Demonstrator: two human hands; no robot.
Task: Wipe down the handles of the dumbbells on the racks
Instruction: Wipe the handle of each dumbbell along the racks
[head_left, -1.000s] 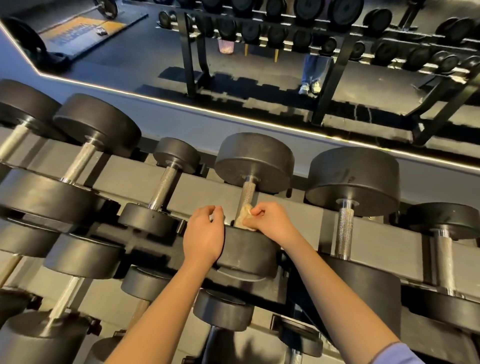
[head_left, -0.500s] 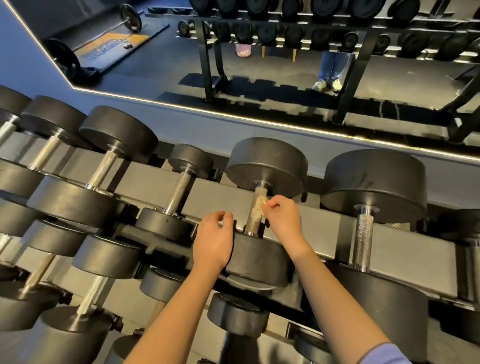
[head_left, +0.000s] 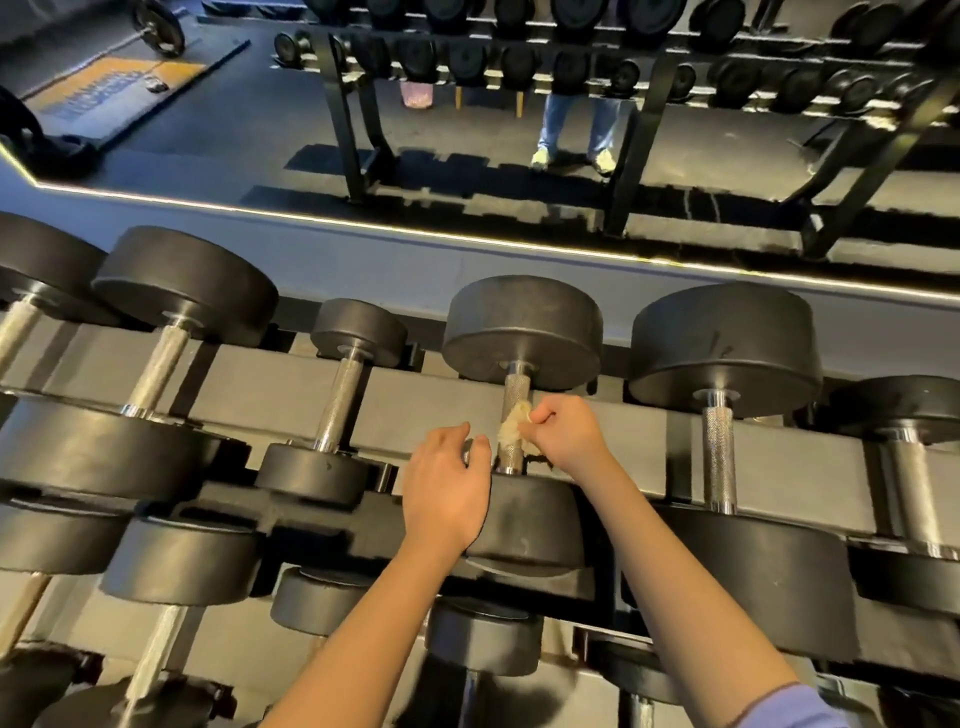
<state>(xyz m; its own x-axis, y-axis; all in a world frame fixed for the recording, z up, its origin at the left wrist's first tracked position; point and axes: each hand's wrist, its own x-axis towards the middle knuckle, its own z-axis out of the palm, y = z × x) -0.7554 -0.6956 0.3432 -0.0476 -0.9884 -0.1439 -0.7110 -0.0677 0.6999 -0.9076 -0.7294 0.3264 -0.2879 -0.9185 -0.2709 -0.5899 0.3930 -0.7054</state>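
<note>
A black dumbbell (head_left: 524, 327) lies on the top rack in the middle, its knurled steel handle (head_left: 515, 387) running toward me. My right hand (head_left: 569, 434) pinches a small pale cloth (head_left: 511, 426) against the middle of that handle. My left hand (head_left: 449, 488) grips the near head (head_left: 540, 525) of the same dumbbell, fingers curled over its top edge. Other dumbbells with bare steel handles lie on both sides.
A smaller dumbbell (head_left: 337, 410) sits left of my hands and a larger one (head_left: 719, 415) to the right. Lower rack tiers hold more dumbbells (head_left: 483, 636). A mirror behind the rack (head_left: 291, 395) reflects a person's legs (head_left: 574, 124).
The cloth and my right hand have slid up the handle and then back down to its middle. My left hand has stayed on the near head.
</note>
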